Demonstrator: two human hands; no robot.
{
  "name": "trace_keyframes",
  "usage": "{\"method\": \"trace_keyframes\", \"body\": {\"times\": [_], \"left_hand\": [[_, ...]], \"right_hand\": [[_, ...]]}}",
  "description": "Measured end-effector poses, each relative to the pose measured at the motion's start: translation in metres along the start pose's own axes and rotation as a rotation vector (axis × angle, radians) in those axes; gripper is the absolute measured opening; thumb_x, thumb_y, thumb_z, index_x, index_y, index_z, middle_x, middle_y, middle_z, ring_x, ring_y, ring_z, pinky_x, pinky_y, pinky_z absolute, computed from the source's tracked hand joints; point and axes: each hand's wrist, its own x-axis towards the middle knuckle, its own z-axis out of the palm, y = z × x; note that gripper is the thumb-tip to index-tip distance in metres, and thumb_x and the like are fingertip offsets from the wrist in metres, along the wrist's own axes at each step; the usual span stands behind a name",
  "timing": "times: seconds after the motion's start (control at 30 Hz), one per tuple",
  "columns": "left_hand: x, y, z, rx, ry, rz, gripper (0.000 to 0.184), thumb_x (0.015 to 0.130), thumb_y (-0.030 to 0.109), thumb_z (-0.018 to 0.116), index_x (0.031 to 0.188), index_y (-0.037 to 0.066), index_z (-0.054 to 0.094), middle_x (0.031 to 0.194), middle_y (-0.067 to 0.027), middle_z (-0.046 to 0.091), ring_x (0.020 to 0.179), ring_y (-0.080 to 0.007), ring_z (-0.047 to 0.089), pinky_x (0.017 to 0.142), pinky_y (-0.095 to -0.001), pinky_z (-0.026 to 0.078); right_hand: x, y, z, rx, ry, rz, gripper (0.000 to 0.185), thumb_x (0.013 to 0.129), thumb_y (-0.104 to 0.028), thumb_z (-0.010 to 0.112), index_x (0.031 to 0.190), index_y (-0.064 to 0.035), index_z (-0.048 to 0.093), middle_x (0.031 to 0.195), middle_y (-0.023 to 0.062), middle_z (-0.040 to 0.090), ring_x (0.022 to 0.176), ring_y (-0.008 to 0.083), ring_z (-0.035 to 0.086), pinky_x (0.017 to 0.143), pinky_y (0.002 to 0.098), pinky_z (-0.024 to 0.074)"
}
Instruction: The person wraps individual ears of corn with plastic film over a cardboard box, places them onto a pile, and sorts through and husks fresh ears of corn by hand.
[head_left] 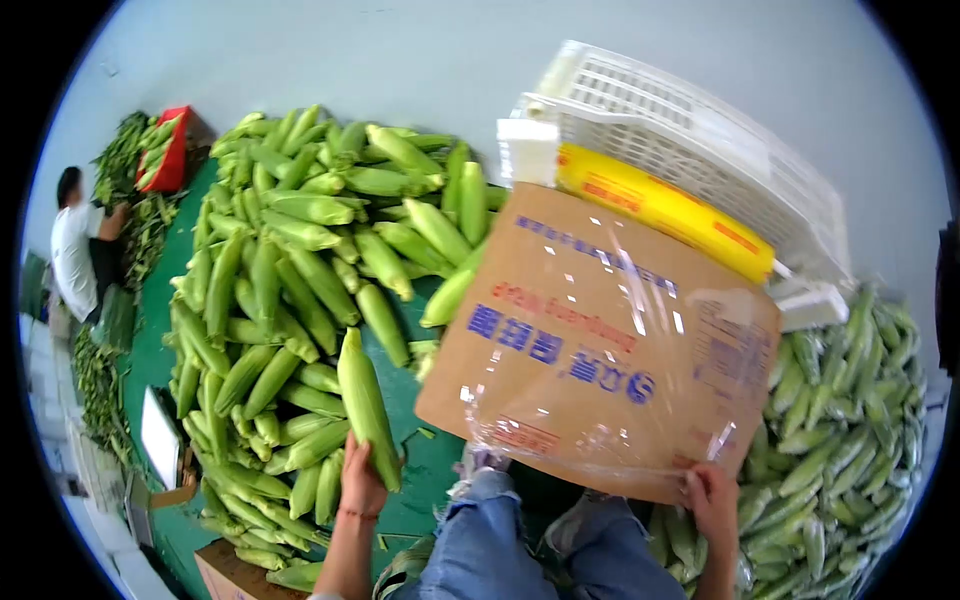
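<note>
My left hand (360, 482) is closed around the lower end of a green-husked ear of corn (364, 400), held upright beside the big corn pile. At the lower right edge of a flat cardboard sheet (560, 270), my right hand (712, 500) has its fingers closed on clear plastic wrap (600, 450). The wrap lies over the cardboard, shiny and wrinkled. Printed blue and red lettering shows upside down on the sheet. Behind it lies a yellow roll (665, 210) with red print.
Heaped unwrapped corn (290, 260) covers the left, and film-wrapped corn (830, 440) the right. A white plastic crate (690, 120) stands behind the roll. A scale (160, 440) sits at left. Farther off, a person (75, 250) works near a red container (168, 150).
</note>
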Motion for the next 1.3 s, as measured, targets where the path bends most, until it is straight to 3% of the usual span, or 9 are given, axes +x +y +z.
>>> {"method": "trace_keyframes", "body": {"times": [0.27, 0.47, 0.6, 0.8, 0.87, 0.93, 1.13, 1.2, 1.3], "left_hand": [[-0.01, 0.057, 0.227, 1.325, -0.962, 1.301, 0.046, 0.076, 0.021, 0.073, 0.121, 0.02, 0.064, 0.111, -0.0087, 0.059, 0.091, -0.0261, 0.061, 0.075, -0.0358, 0.052], [0.022, 0.024, 0.275, 1.44, -1.198, 1.136, 0.049, 0.076, 0.022, 0.071, 0.124, 0.02, 0.062, 0.108, -0.0088, 0.062, 0.092, -0.0259, 0.062, 0.075, -0.0352, 0.054], [0.003, 0.025, 0.275, 1.484, -0.909, 1.158, 0.054, 0.076, 0.022, 0.072, 0.129, 0.015, 0.058, 0.111, -0.0116, 0.063, 0.101, -0.0285, 0.062, 0.079, -0.0399, 0.054], [0.024, 0.0, 0.156, 1.433, -0.736, 1.154, 0.023, 0.079, 0.016, 0.073, 0.099, 0.006, 0.069, 0.106, -0.0119, 0.067, 0.104, -0.0259, 0.062, 0.074, -0.0367, 0.055], [0.029, 0.037, 0.186, 1.092, -0.415, 0.588, 0.005, 0.078, 0.007, 0.07, 0.083, 0.005, 0.069, 0.089, -0.0112, 0.069, 0.086, -0.0271, 0.068, 0.07, -0.0376, 0.055], [0.042, 0.076, 0.26, 1.125, -0.465, 1.171, 0.006, 0.082, 0.009, 0.064, 0.082, 0.007, 0.07, 0.077, -0.0105, 0.069, 0.069, -0.0277, 0.068, 0.066, -0.0398, 0.054], [0.037, 0.015, 0.336, 1.954, -0.993, 1.017, 0.027, 0.087, 0.027, 0.058, 0.098, 0.004, 0.066, 0.065, -0.0168, 0.064, 0.066, -0.0326, 0.067, 0.059, -0.0468, 0.052], [-0.017, 0.029, 0.313, 1.987, -1.03, 0.616, 0.051, 0.085, 0.036, 0.061, 0.122, 0.001, 0.057, 0.085, -0.0229, 0.069, 0.082, -0.0356, 0.069, 0.073, -0.0479, 0.055], [-0.052, 0.014, 0.258, 1.836, -0.974, 1.035, 0.073, 0.089, 0.05, 0.054, 0.138, -0.002, 0.042, 0.137, -0.0289, 0.045, 0.128, -0.0353, 0.047, 0.107, -0.0513, 0.034]], "right_hand": [[-0.021, -0.037, 0.007, -0.145, 0.12, -0.025, 0.012, 0.091, -0.014, 0.059, 0.095, -0.0028, 0.062, 0.079, 0.0154, 0.065, 0.071, 0.0316, 0.065, 0.065, 0.0389, 0.0502], [-0.024, -0.057, -0.029, 0.847, 0.212, -0.125, 0.029, 0.089, -0.018, 0.061, 0.112, -0.0006, 0.057, 0.103, 0.0165, 0.066, 0.101, 0.0238, 0.064, 0.089, 0.0387, 0.0466], [0.072, -0.077, 0.015, -0.278, 0.314, -0.507, 0.046, 0.082, -0.036, 0.07, 0.114, -0.0036, 0.058, 0.112, 0.0111, 0.063, 0.108, 0.0281, 0.056, 0.095, 0.0418, 0.0398], [0.109, -0.071, 0.027, -0.314, 0.447, -0.559, 0.044, 0.079, -0.043, 0.069, 0.103, -0.0066, 0.063, 0.101, 0.0084, 0.063, 0.091, 0.0266, 0.058, 0.077, 0.0371, 0.0426], [0.111, -0.072, 0.028, -0.304, 0.459, -0.586, 0.04, 0.079, -0.041, 0.069, 0.099, -0.0071, 0.064, 0.099, 0.0072, 0.062, 0.089, 0.0259, 0.058, 0.075, 0.0376, 0.0441], [0.112, -0.073, 0.031, -0.274, 0.474, -0.604, 0.036, 0.079, -0.039, 0.069, 0.095, -0.0075, 0.064, 0.098, 0.0062, 0.062, 0.088, 0.0255, 0.058, 0.072, 0.0385, 0.0458], [0.112, -0.082, 0.022, -0.311, 0.225, -0.362, 0.038, 0.088, -0.042, 0.06, 0.08, -0.005, 0.063, 0.088, 0.0122, 0.064, 0.077, 0.032, 0.064, 0.062, 0.044, 0.0516], [0.102, -0.103, 0.006, -0.418, -0.089, -0.158, 0.046, 0.093, -0.045, 0.053, 0.077, -0.0036, 0.063, 0.082, 0.0163, 0.064, 0.071, 0.0356, 0.065, 0.061, 0.0451, 0.0529], [0.079, -0.098, 0.01, -0.323, -0.191, -0.232, 0.049, 0.096, -0.051, 0.045, 0.093, -0.0035, 0.06, 0.084, 0.0202, 0.065, 0.068, 0.0384, 0.067, 0.061, 0.0482, 0.0537]]}}
